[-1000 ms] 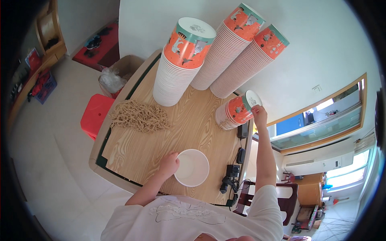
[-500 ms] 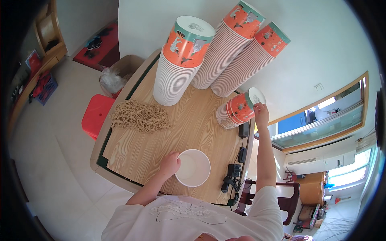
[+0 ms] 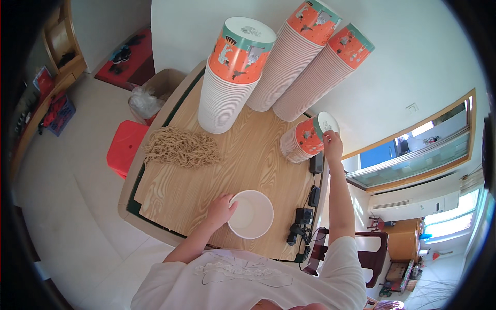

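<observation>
Near the table's front edge an open white paper bucket (image 3: 251,214) stands upright. My left hand (image 3: 222,210) grips its left rim, thumb at the inside edge. At the right side my right hand (image 3: 332,145) has its fingers closed on the base edge of an orange and green paper bucket (image 3: 311,135). That bucket is upside down, on top of a short nested stack with white rims (image 3: 289,143). Tan crinkled paper strands (image 3: 298,156) show by the stack's lower edge. A larger heap of tan strands (image 3: 182,148) lies on the table's left.
Three tall stacks of upturned buckets, left (image 3: 225,98), middle (image 3: 287,64) and right (image 3: 320,75), stand at the back by the wall. Black adapters and cables (image 3: 303,217) line the right edge. A red stool (image 3: 124,147) and a carton (image 3: 161,85) are left of the table.
The orange bucket under my right hand has sunk deeper into the short stack, so fewer orange bands show. My left hand keeps its hold on the white bucket; its thumb now shows at the rim.
</observation>
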`<state>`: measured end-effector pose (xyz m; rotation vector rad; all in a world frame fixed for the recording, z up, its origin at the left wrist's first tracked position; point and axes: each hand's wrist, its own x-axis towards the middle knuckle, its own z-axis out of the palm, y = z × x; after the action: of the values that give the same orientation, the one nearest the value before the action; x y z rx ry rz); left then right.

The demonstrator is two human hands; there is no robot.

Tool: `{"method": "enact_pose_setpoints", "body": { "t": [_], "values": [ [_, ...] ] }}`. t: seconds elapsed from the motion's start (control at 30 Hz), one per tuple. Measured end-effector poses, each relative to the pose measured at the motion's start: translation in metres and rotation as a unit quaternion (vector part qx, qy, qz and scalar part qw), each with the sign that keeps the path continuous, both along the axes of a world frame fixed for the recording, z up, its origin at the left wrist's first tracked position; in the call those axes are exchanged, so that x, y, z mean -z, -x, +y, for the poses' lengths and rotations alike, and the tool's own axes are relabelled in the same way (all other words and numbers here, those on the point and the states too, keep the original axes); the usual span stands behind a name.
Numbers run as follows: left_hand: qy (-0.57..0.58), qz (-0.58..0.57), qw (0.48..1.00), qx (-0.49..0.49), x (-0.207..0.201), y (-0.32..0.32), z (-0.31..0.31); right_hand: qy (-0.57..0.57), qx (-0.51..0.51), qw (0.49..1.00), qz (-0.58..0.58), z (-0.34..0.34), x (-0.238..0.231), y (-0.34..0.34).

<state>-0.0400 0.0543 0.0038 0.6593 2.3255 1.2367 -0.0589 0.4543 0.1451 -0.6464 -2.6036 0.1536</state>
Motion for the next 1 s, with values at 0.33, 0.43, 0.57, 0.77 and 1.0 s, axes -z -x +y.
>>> {"method": "enact_pose_setpoints", "body": {
  "t": [0.33,0.43,0.57,0.77,1.0],
  "values": [
    [-0.045,0.061,0.987,-0.142,0.022,0.046,-0.033,0.18,-0.109,0.974,0.079,-0.092,0.004,-0.009],
    [-0.028,0.048,0.982,-0.179,0.039,0.065,-0.041,0.296,-0.193,0.925,-0.14,-0.121,0.044,-0.026],
    [-0.03,0.126,0.963,-0.238,0.05,0.103,-0.052,0.324,-0.25,0.879,-0.245,-0.175,0.06,-0.048],
    [0.015,0.14,0.967,-0.212,0.019,0.178,-0.035,0.296,-0.198,0.852,-0.383,-0.2,0.069,-0.072],
    [0.349,0.34,0.873,0.028,0.032,0.205,-0.01,0.356,-0.137,0.868,-0.318,-0.206,0.08,-0.098]
  ]
}}
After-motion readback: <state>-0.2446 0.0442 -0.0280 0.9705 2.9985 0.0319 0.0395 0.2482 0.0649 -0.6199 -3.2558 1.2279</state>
